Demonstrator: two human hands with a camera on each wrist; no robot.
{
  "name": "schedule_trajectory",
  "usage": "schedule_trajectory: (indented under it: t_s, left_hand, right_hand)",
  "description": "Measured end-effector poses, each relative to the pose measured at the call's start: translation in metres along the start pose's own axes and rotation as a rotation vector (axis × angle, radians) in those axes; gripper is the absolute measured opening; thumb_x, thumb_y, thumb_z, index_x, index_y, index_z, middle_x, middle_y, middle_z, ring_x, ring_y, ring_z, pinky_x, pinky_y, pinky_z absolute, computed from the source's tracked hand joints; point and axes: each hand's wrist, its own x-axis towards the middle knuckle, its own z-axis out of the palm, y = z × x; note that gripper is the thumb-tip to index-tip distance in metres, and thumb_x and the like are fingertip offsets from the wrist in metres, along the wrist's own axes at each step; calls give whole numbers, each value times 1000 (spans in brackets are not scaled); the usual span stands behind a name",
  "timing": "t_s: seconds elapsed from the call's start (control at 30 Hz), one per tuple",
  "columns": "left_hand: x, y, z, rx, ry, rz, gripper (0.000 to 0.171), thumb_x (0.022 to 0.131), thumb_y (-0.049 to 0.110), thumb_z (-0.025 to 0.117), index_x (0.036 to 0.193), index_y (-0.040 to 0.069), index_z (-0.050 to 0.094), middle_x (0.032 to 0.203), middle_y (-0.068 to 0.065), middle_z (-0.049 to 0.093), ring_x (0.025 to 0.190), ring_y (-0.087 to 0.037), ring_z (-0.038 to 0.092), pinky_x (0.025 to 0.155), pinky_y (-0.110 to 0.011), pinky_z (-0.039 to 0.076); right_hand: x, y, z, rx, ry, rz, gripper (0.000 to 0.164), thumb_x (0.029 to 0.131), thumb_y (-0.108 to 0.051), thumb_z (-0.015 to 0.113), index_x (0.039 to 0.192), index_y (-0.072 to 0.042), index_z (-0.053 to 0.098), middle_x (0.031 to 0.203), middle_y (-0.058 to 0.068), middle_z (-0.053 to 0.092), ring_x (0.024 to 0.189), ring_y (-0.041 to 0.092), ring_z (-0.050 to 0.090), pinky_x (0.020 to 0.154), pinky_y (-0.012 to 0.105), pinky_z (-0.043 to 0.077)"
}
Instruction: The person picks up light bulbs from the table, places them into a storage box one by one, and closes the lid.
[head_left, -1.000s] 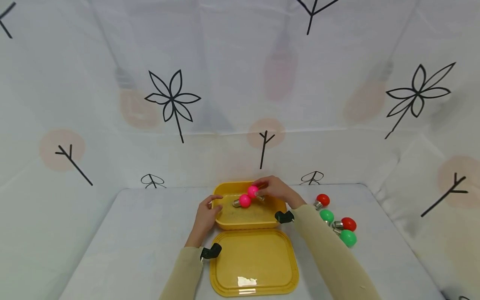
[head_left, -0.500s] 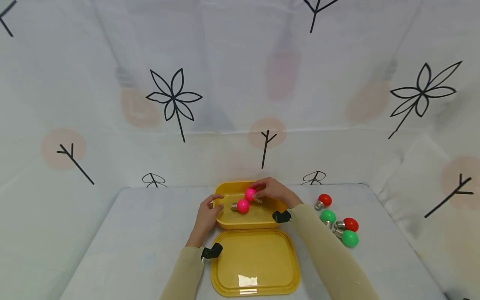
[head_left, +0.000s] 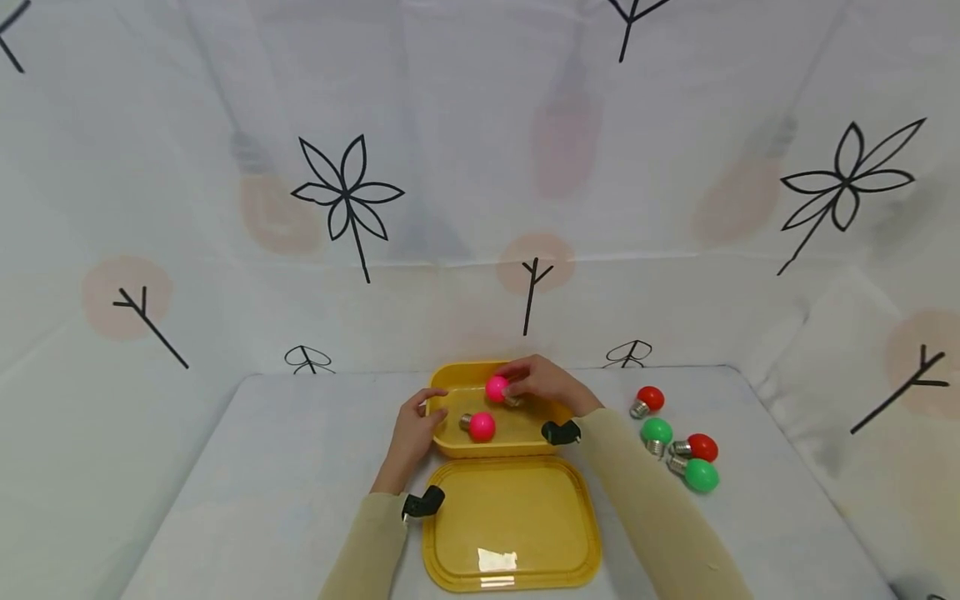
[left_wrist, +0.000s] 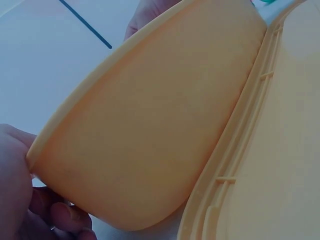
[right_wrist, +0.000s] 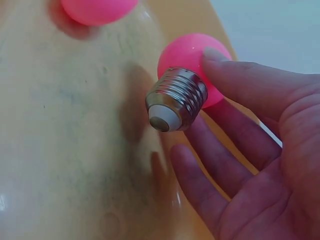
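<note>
My right hand [head_left: 542, 380] pinches a pink light bulb [head_left: 497, 388] between thumb and fingers, inside the back part of a yellow plastic box [head_left: 517, 450]. In the right wrist view, the metal screw base [right_wrist: 179, 95] of this bulb points away from the fingers. A second pink bulb [head_left: 482, 427] lies on the box floor nearer the front, its base toward the left. My left hand [head_left: 411, 429] grips the box's left wall at the rim. In the left wrist view, curled fingers [left_wrist: 70, 217] show against the outer wall.
A yellow lid [head_left: 512, 525] lies flat directly in front of the box. Right of the right forearm lie red bulbs [head_left: 650, 398] and green bulbs [head_left: 702, 476], loosely grouped on the white tablecloth [head_left: 300, 467]. A patterned white cloth [head_left: 465, 208] stands behind the table.
The right hand has shifted slightly left with its pink bulb. The other pink bulb has moved toward the front of the box, away from the held one. The left hand stays put.
</note>
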Motion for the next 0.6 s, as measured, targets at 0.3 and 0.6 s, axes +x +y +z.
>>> schedule_trajectory:
  t_s: [0.3,0.6]
  left_hand:
    - [1,0,-1,32,8,29,29,92,8,64,121,12,69,117,-16,64,63,-17,47,54,-24,41]
    - [1,-1,-1,49,9,37,28,93,8,64,120,13,69,130,-15,60,60,-16,42,54,-25,37]
  right_hand:
    - [-3,-3,1,4,-4,-26,39,89,-18,72,125,-4,68,117,8,68,103,23,57,92,37,48]
    - [-3,-1,6,3,-33,1,38,87,-14,73,124,-5,69,110,5,69,96,21,57,88,35,48]
